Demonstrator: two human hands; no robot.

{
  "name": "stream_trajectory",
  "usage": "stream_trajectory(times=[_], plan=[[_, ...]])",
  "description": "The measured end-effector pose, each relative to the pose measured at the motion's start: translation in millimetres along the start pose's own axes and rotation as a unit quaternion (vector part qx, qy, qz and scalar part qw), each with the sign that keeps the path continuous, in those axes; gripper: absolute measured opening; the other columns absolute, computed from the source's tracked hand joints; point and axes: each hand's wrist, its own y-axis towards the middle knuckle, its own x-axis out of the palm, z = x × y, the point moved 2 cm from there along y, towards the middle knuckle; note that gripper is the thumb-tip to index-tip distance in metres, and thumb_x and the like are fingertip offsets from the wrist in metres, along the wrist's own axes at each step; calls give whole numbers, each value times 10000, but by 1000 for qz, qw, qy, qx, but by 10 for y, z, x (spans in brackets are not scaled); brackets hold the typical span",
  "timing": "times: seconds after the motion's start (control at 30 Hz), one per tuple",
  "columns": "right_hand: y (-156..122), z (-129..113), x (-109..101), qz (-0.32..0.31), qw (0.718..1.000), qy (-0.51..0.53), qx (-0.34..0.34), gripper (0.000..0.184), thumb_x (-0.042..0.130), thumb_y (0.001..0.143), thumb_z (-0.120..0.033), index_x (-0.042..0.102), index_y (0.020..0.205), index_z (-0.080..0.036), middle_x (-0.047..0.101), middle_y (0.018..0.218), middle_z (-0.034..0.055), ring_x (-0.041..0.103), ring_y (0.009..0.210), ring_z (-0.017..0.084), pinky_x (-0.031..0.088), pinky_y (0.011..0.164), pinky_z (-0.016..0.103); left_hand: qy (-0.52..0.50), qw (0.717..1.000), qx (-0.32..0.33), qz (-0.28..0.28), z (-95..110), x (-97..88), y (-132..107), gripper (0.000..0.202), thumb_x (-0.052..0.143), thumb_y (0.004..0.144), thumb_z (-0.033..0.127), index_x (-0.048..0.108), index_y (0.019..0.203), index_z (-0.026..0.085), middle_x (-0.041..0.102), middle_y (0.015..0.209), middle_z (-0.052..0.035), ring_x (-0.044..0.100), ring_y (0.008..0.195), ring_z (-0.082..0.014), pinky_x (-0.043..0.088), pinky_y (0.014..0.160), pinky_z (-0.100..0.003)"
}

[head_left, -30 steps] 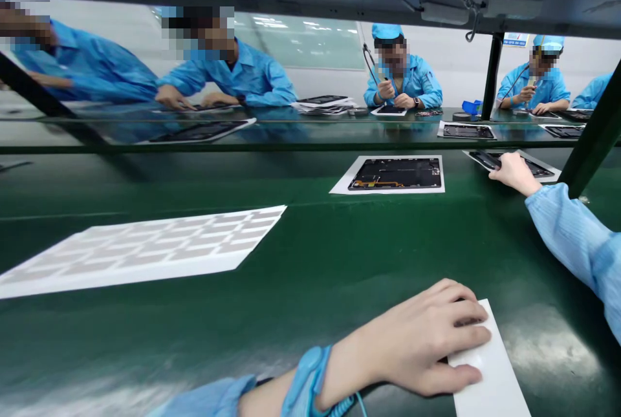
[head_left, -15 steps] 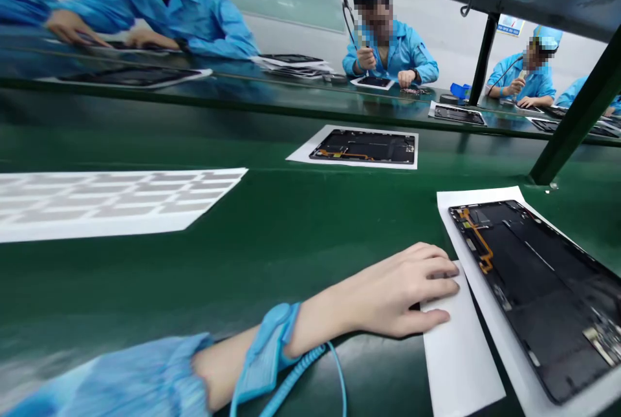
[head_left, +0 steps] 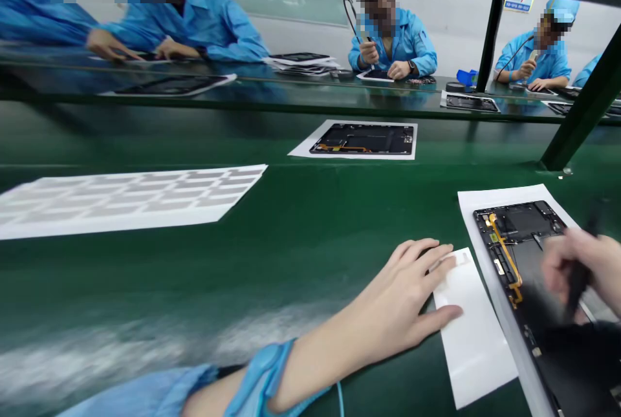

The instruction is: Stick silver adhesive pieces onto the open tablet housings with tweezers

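Well, the left hand [head_left: 392, 294] lies with its fingers [head_left: 427, 254] spread flat on a white paper strip [head_left: 473, 333], while the right hand [head_left: 577, 262] pinches a black pen-like tool [head_left: 578, 288] over an open tablet housing [head_left: 514, 242] near the green counter's [head_left: 310, 262] right edge; a light, steady pinch suits such close work.

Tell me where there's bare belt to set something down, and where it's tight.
Bare green belt runs between the grey-printed white sheet, the far tablet housing and your left hand. Another band lies behind the near tablet housing. It's crowded at lower right, where the right hand grips a black tool beside the white paper slip.
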Motion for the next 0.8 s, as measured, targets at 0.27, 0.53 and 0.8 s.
stream_trajectory(times=[0.27,0.53,0.8], plan=[[684,-252,706,-230,969,34,-84,201,529,859,-372,536,818,-175,615,770,11,671,753,164,569,725,301,15,996,-57,-74,16,31,28,649,403,966,495,229,1476,132,266,1519,-186,225,1398,-396,228,1073,-644],[782,-112,738,-168,981,22,-99,171,504,859,-348,483,812,-185,614,686,11,679,641,163,550,599,271,9,988,-71,-133,26,10,53,693,337,985,505,180,1482,48,119,1537,-207,100,1422,-392,186,1100,-636],[765,-181,792,-137,981,-37,-132,125,453,813,-284,431,709,-217,602,558,-17,654,493,155,512,464,229,34,980,-84,-178,68,-37,107,727,381,971,501,149,1489,47,102,1544,-186,77,1418,-399,190,1103,-638]])
